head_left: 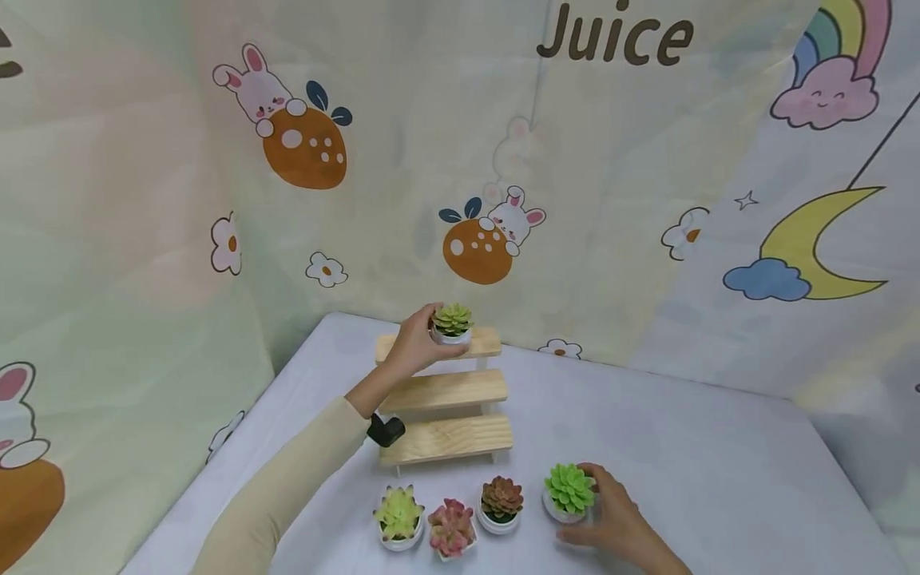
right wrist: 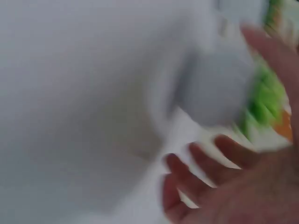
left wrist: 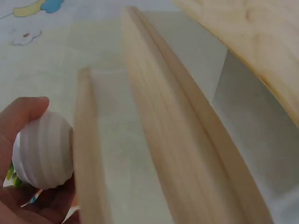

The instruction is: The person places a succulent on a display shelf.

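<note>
In the head view my left hand [head_left: 417, 345] grips a small white pot with a pale green succulent [head_left: 453, 319] at the top step of a wooden three-step stand [head_left: 449, 391]. The left wrist view shows thumb and fingers around the ribbed white pot [left wrist: 46, 149], its base right at the top board's edge. My right hand [head_left: 624, 519] is beside a bright green succulent [head_left: 570, 489] in a white pot on the table. In the blurred right wrist view, its thumb and fingers are spread either side of the pot [right wrist: 217, 86], with a gap below it.
In front of the stand are a yellow-green succulent [head_left: 398, 513], a pink one [head_left: 452, 529] and a brownish-red one [head_left: 501, 499], all in white pots. They share a white-covered table [head_left: 683, 447], backed by a printed cloth [head_left: 402, 160].
</note>
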A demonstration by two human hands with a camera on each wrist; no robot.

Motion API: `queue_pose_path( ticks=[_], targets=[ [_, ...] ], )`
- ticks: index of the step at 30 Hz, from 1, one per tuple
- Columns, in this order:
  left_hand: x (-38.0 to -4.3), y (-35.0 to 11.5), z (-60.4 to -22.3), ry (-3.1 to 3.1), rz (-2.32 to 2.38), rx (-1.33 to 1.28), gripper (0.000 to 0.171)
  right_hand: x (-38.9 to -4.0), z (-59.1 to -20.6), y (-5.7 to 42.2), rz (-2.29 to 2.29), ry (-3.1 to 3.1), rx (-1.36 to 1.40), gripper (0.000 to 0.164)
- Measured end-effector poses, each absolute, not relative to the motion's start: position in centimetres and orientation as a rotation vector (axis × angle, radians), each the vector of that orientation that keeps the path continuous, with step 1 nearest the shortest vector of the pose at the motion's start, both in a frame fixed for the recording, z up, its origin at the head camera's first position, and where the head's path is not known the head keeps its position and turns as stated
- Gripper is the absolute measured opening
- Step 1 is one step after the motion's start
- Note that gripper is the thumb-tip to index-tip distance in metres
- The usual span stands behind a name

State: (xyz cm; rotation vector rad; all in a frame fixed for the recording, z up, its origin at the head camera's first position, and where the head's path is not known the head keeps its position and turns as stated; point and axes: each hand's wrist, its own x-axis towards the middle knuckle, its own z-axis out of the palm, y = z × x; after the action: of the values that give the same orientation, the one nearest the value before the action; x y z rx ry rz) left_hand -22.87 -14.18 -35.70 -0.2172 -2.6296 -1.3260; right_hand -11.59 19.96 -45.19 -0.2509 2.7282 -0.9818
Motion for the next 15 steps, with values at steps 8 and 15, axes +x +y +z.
queue_pose_path(
  ticks=[8,15],
  targets=[
    [-10.9,-19.1,-39.7,-2.459,-1.423,0.055,0.073,-16.1,-39.4,19.9,-1.166,2.711,-0.305,0.060],
    [-5.5,-21.1,-47.6,-2.762,-1.577,0.262,0.078,-23.9,-40.4,13.3,-1.378,2.234,-0.291,0.052]
  ],
)
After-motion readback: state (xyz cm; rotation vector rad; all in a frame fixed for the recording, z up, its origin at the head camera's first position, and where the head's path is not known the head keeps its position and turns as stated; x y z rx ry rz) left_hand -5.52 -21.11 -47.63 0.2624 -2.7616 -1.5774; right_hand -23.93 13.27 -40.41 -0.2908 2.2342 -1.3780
